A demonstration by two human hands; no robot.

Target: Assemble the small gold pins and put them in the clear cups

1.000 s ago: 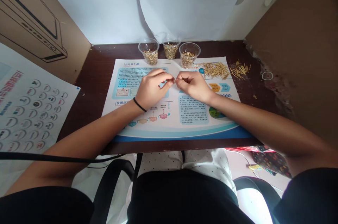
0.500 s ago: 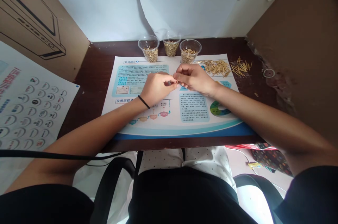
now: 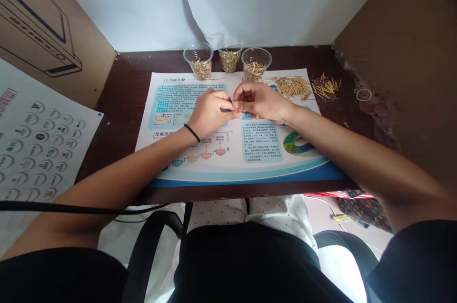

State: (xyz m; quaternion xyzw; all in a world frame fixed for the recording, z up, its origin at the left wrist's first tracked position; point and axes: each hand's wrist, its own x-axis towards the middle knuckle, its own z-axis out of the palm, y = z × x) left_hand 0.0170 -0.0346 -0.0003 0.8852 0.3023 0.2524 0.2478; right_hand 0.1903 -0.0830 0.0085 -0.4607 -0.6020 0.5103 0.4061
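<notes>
My left hand (image 3: 210, 111) and my right hand (image 3: 261, 103) meet above the printed sheet (image 3: 200, 169), fingertips together. Both are closed in a pinch; whatever lies between the tips is too small to make out. Beyond them stand three clear plastic cups holding small brass-coloured pieces: a left cup (image 3: 200, 62), a middle cup (image 3: 230, 57) and a right cup (image 3: 255, 64), the last just behind my right hand. A pile of slim brass-coloured pins (image 3: 293, 87) lies on the sheet, right of that hand, with a smaller group of pins (image 3: 326, 86) on the wood beside it.
The dark wooden table (image 3: 150, 61) backs onto a white paper-covered wall (image 3: 264, 3). Cardboard stands at left (image 3: 82, 22) and at right (image 3: 403, 55). A second printed sheet (image 3: 82, 124) slopes at the left. A pale ring (image 3: 363, 95) lies near the table's right edge.
The view has shifted slightly, so the table and cups appear a little higher and further left. My fingertips stay together, with small changes in the finger pose.
</notes>
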